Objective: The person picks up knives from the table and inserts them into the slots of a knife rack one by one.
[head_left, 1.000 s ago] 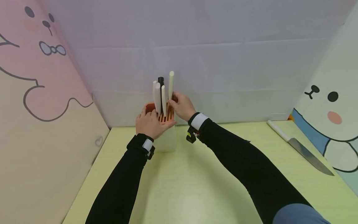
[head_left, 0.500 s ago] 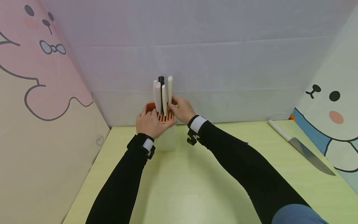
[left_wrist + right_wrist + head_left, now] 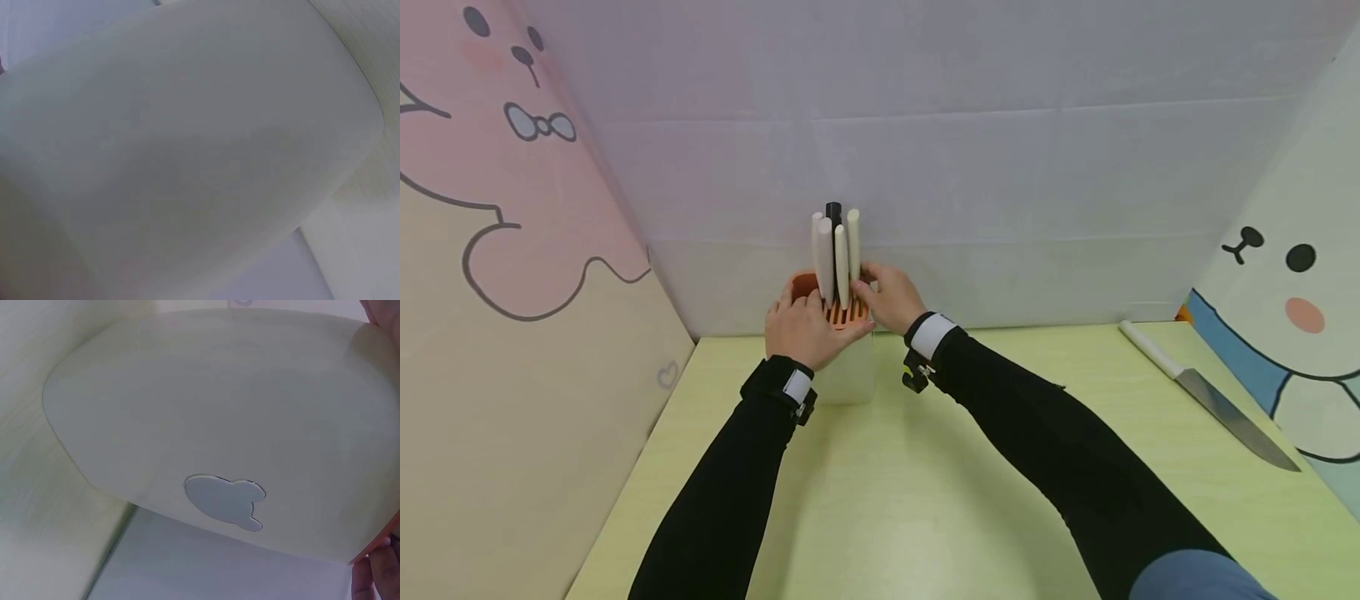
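A white knife holder (image 3: 846, 379) with an orange slotted top (image 3: 852, 315) stands upright at the back of the table. My left hand (image 3: 807, 333) grips its upper rim, thumb along the front. At the right side of the top, my right hand (image 3: 892, 300) pinches a cream-handled knife (image 3: 853, 233), whose blade is hidden. Several other handles rise from the holder, among them a black one (image 3: 833, 212) and a white one (image 3: 825, 258). The holder's pale wall (image 3: 206, 125) fills the left wrist view. A bear-shaped window (image 3: 222, 499) shows on it in the right wrist view.
A large white-handled knife (image 3: 1217, 408) lies on the right of the pale yellow table (image 3: 910, 492), blade toward the near edge. A plain back wall (image 3: 970, 183) rises behind the holder. Panels printed with cartoon animals flank the table.
The cream-handled knife has gone down in the holder, and its handle top now sits lower and slightly further left. My right hand has dropped a little with it. My left hand stays put.
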A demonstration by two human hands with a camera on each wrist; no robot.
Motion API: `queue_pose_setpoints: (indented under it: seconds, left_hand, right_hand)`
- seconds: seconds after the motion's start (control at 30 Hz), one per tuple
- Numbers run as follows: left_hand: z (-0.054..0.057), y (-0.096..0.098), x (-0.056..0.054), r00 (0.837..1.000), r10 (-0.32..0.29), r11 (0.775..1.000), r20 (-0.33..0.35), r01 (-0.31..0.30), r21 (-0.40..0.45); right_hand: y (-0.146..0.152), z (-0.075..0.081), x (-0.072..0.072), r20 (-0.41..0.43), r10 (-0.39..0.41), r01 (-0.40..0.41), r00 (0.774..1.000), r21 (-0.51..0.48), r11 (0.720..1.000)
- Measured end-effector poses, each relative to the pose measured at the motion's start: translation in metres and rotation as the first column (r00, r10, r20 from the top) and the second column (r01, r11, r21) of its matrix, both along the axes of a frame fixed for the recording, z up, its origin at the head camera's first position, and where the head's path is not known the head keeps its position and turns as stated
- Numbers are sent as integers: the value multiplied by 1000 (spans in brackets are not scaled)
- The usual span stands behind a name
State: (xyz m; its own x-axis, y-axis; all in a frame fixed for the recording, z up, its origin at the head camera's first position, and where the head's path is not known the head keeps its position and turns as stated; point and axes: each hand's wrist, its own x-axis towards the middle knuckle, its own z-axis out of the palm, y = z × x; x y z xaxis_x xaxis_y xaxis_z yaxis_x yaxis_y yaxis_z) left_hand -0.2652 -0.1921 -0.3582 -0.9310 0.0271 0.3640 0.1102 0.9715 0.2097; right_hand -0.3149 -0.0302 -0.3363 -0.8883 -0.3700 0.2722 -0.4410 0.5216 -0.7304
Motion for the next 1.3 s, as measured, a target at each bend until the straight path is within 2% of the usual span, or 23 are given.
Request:
queue_pose_setpoints:
  seconds: [0.63, 0.87, 1.07, 1.17, 1.3]
  left_hand:
    - [2, 1, 2, 1000, -1, 1000, 10, 1, 4]
    - [1, 1, 1, 1000, 0, 1000, 15, -1, 12]
    - [1, 2, 2, 1000, -5, 999, 31, 4, 37]
    - [0, 1, 2, 1000, -11, 999, 17, 11, 47]
    - [0, 0, 2, 1000, -20, 998, 5, 20, 66]
  right_hand:
    - [3, -12, 3, -62, -11, 7, 998, -67, 998]
    - [12, -15, 8, -30, -60, 58, 998, -72, 996]
    - [50, -23, 9, 7, -109, 109, 994, -60, 992]
    - [83, -30, 9, 37, -119, 120, 992, -34, 992]
    - [140, -39, 11, 94, -148, 143, 985, 52, 988]
